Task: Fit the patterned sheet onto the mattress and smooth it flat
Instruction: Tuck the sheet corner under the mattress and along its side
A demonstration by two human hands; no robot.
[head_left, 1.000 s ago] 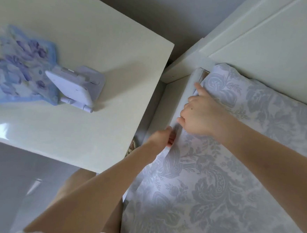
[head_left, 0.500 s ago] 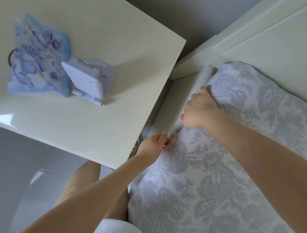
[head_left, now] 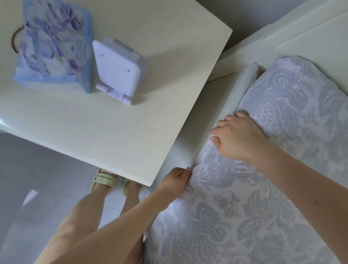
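Observation:
The patterned sheet (head_left: pixel 267 200), pale with grey-blue floral damask, covers the mattress on the right. Its left edge runs along a padded white bed rail (head_left: pixel 238 91). My right hand (head_left: pixel 237 136) presses on that edge, fingers curled down between sheet and rail. Lower down, my left hand (head_left: pixel 176 178) pinches the sheet's side edge where it drops into the gap beside the bed. A far corner of the mattress (head_left: pixel 259 71) shows bare behind the rail.
A white bedside table (head_left: pixel 128 118) stands close on the left, holding a floral blue pouch (head_left: pixel 54 39) and a white folding stand (head_left: pixel 117 70). The white headboard (head_left: pixel 320 32) is beyond. My legs and sandalled feet (head_left: pixel 103 180) stand on the glossy floor.
Both hands have slid down along the sheet's left edge, away from the headboard corner. The view has shifted, so the table and my feet show more.

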